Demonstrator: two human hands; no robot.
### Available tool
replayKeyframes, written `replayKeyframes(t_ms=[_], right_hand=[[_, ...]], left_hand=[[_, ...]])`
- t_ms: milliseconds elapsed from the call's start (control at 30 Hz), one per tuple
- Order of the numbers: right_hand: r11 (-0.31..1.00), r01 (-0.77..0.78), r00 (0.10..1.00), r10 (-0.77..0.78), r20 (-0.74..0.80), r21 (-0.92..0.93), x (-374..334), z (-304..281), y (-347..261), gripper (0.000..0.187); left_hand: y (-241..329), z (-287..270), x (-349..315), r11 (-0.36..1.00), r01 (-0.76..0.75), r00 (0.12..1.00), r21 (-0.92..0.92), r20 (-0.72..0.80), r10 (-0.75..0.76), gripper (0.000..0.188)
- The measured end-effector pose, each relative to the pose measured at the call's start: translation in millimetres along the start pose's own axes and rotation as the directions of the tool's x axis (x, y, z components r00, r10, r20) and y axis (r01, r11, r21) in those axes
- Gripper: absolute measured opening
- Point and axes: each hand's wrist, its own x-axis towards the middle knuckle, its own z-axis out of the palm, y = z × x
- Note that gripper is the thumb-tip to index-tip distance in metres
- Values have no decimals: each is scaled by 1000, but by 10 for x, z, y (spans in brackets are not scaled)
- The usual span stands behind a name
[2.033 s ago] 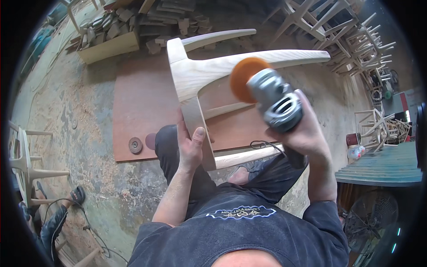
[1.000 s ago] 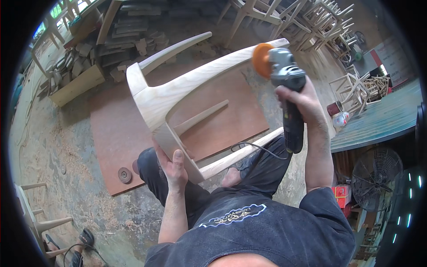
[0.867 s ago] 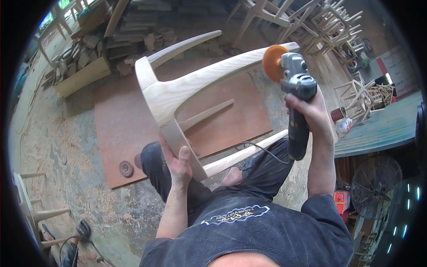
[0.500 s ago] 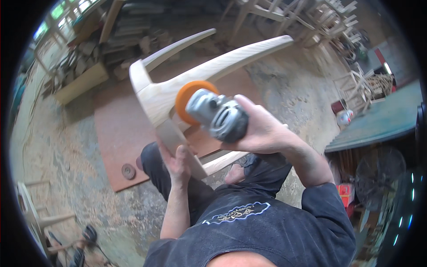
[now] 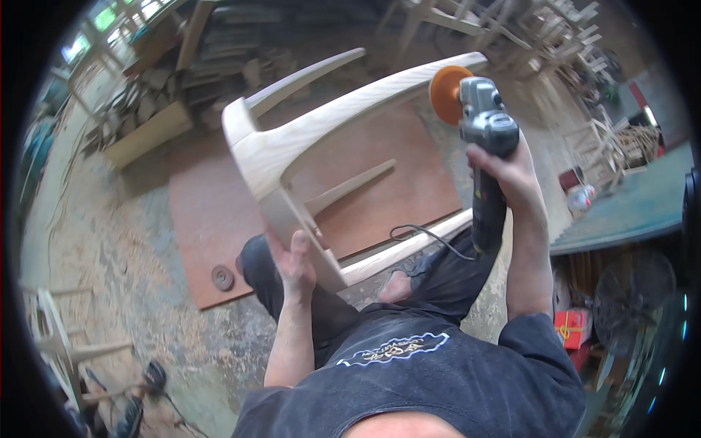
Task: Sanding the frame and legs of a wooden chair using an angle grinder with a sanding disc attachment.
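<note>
A pale wooden chair frame [image 5: 263,157] lies tilted across my lap, its long curved legs pointing away to the upper right. My left hand [image 5: 294,269] grips the near rail of the frame, thumb on top and most fingers hidden beneath it. In my right hand [image 5: 517,175] is an angle grinder [image 5: 488,117], held by its black body, with an orange sanding disc [image 5: 447,95] at its head. The disc is beside the far end of the longest leg; whether it touches the wood, I cannot tell. A dark cord [image 5: 431,232] loops from the grinder's rear end.
Under the frame lies a reddish-brown board [image 5: 212,219] with a round brown disc [image 5: 223,277] on it. More chair frames [image 5: 562,33] are stacked at far right. Scrap wood [image 5: 142,109] piles up far left. At right stand a green-topped table [image 5: 628,204] and a fan [image 5: 635,292].
My right hand has carried the grinder right and away from me, from the frame's joint to the leg's far end, turning it more upright. My left hand keeps its hold.
</note>
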Motion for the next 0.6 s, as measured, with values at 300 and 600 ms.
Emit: replayKeyframes(t_ms=[300, 600], right_hand=[[961, 217, 900, -130, 416, -171, -250, 1146, -145, 64], [965, 176, 886, -68, 458, -197, -124, 1156, -202, 65]], left_hand=[[6, -145, 65, 998, 29, 998, -63, 52, -25, 88], [-81, -158, 33, 996, 60, 998, -73, 22, -58, 72]])
